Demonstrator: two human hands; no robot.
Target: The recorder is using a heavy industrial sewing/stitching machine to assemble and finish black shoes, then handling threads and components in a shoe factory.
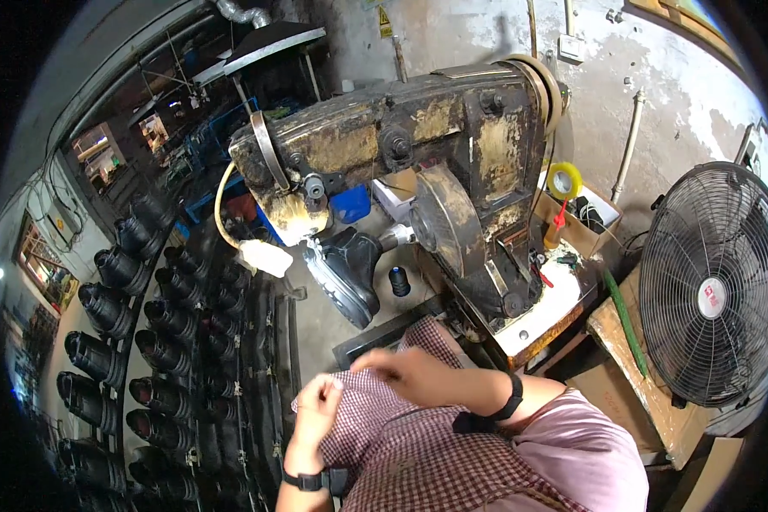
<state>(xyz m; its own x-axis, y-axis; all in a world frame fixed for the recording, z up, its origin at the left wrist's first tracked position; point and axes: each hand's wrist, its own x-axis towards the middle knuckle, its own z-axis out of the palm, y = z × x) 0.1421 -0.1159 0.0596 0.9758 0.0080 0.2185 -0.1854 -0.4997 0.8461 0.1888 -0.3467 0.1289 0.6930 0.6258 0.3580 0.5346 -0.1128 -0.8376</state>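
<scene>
My left hand is raised over my checked apron, thumb and fingertips pinched together. Just right of it and a little farther off, my right hand is closed, its fingers curled. Whatever either hand pinches is too fine or hidden to make out. Ahead of both hands, a black boot with a pale sole edge sits tilted on the arm of a large, worn sewing machine, below its head. Neither hand touches the boot. A black thread spool stands to the boot's right.
Racks of black boots fill the left side. A lit lamp hangs by the machine head. On the right are a worktable with small tools, a box, yellow tape and a large fan.
</scene>
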